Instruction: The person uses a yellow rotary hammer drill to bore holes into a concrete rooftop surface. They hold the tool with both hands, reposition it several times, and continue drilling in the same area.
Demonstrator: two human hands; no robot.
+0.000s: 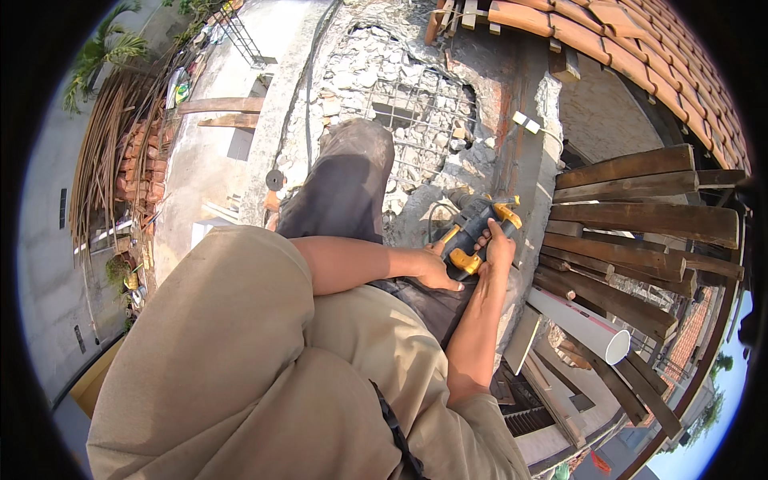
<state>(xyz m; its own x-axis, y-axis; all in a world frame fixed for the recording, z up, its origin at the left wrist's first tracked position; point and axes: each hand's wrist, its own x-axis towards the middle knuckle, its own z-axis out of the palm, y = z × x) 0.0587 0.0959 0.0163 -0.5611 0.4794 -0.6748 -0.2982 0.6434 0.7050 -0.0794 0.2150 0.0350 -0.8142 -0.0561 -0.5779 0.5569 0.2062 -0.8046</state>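
My left hand (433,270) is closed on the near left side of a yellow-and-black power tool (474,214) that looks like a rotary hammer. My right hand (498,246) is wrapped round its yellow-trimmed handle on the right. The tool lies low, close to my bent right leg, against the grey concrete. Its working tip is not clear to see. Just beyond it is broken concrete rubble (352,70) with a bared steel bar grid (432,108) and a dark hole in it. My left knee (356,144), in dark trousers, is beside the grid.
Dark timber planks (648,224) and a white plastic pipe (580,320) jut out at right, with lower ground visible between them. Orange roof tiles (616,44) slope at upper right. A dark, round-headed object (275,180) lies left of my knee. Loose boards (220,105) lie farther left.
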